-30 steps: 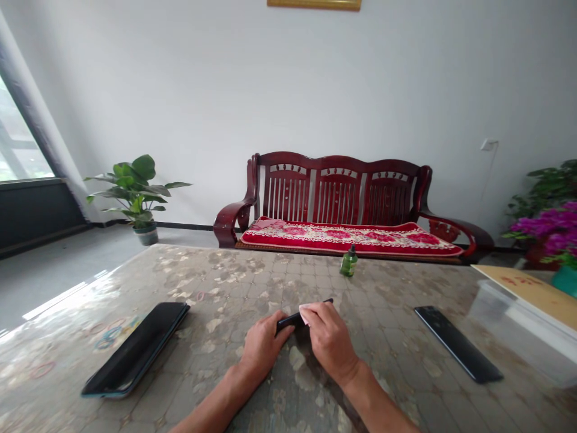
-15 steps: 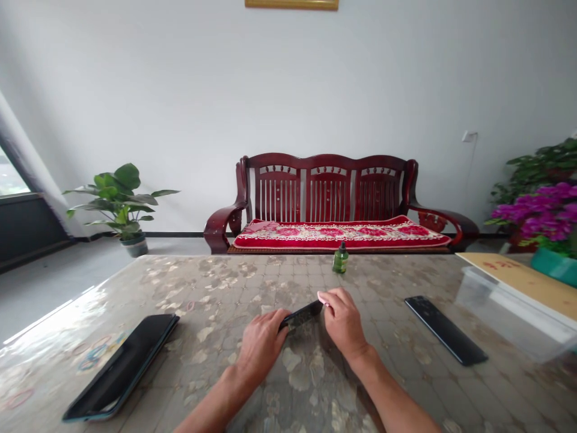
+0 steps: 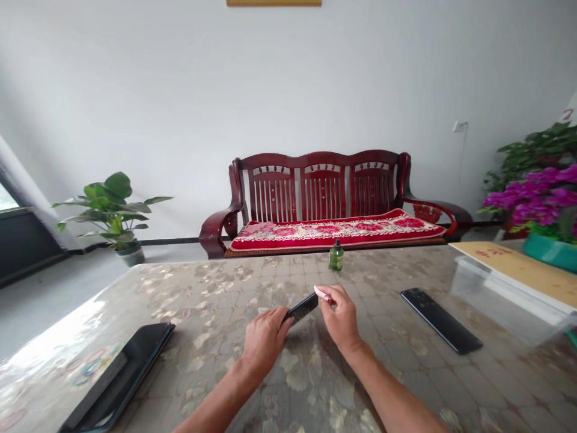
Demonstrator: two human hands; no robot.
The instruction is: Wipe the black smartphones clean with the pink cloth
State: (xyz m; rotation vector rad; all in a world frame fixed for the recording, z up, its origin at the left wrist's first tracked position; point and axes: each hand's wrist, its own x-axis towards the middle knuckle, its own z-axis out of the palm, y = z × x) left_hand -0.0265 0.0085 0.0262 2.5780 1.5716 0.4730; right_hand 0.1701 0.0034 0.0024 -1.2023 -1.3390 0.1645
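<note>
A black smartphone (image 3: 303,308) is held tilted just above the table, its left end gripped between the thumb and fingers of my left hand (image 3: 265,340). My right hand (image 3: 341,316) is closed in a pinch at the phone's other end. Between its thumb and fingers shows a small pale pink piece of cloth (image 3: 323,294), touching the phone's right edge; most of it is hidden by the fingers. A second dark smartphone (image 3: 440,320) lies flat to the right of my hands. Behind them stands a small green bottle (image 3: 336,257) with a black cap.
A black tablet in a case (image 3: 119,379) lies at the left, beside several rubber bands (image 3: 89,371). On the right are a clear plastic box (image 3: 496,304), a tan folder (image 3: 509,264) and purple flowers in a teal pot (image 3: 547,246). A wooden bench (image 3: 322,162) stands beyond the table (image 3: 225,288).
The view has shifted and tilted slightly. My right hand stays at the phone's right end, and more of the pink cloth shows there. My left hand keeps its hold on the smartphone.
</note>
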